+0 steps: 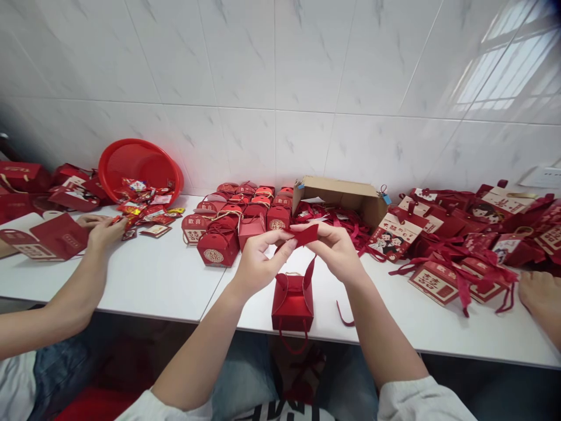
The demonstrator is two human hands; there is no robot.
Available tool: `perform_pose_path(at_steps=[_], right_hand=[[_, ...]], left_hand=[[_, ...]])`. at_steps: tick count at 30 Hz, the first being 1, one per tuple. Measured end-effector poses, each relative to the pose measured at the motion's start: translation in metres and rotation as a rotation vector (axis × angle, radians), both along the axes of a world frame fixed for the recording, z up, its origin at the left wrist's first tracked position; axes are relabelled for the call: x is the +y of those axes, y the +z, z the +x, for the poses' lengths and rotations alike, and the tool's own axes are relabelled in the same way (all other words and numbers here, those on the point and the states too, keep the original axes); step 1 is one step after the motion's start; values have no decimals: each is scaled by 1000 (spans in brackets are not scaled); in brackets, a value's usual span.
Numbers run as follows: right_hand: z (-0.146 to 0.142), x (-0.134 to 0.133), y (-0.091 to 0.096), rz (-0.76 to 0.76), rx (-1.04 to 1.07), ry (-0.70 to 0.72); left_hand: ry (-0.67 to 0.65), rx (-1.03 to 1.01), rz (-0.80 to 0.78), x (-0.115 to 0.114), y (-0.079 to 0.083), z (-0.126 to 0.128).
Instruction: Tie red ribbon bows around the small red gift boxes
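Note:
My left hand (258,260) and my right hand (335,248) are raised over the white table (166,280), both pinching a red ribbon (302,235) between fingertips. The ribbon runs down to a small red gift box (293,301) standing upright at the table's front edge, directly below my hands. A loose ribbon end (344,316) lies on the table beside the box.
Several finished red boxes (239,219) stand behind, next to an open cardboard carton (339,196) with ribbons. Flat red boxes (460,245) lie at right. A red basket (138,166) and candy packets (144,207) sit at left, where another person's hand (105,231) reaches. Another hand (541,295) rests far right.

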State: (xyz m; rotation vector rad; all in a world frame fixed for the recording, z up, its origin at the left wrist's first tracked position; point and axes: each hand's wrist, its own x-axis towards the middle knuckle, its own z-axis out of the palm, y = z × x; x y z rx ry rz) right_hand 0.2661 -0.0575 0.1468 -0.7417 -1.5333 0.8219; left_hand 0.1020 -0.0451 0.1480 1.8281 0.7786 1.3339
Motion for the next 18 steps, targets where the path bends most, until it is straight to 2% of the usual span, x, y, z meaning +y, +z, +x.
perform_pose_path(at_steps=[4, 12, 15, 18], right_hand=[[1, -2, -7, 43, -94, 55], [-1, 3, -15, 88, 21, -47], [8, 2, -15, 143, -75, 13], [15, 0, -16, 252, -292, 73]], left_hand=[[27, 69, 64, 0, 0, 1], [101, 95, 43, -2, -6, -2], [1, 71, -79, 1, -8, -6], [-168, 26, -258, 4, -9, -12]])
